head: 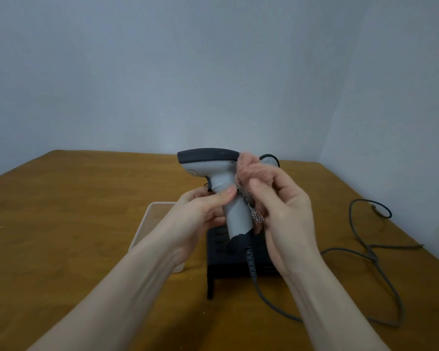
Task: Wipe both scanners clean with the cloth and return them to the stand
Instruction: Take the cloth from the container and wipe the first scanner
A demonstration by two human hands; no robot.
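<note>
Above the black stand (222, 262), L hand (203, 211) gripped scanner (213, 168) handle while R hand (287, 214), at 3 o'clock, pinched pink cloth (251, 171) against it.

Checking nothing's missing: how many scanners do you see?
2. One scanner is held up in the left hand; a second one peeks from behind the cloth, mostly hidden.

single head cam, looks forward and down over bench (86, 224), close on hands, wall (213, 72) behind
</note>
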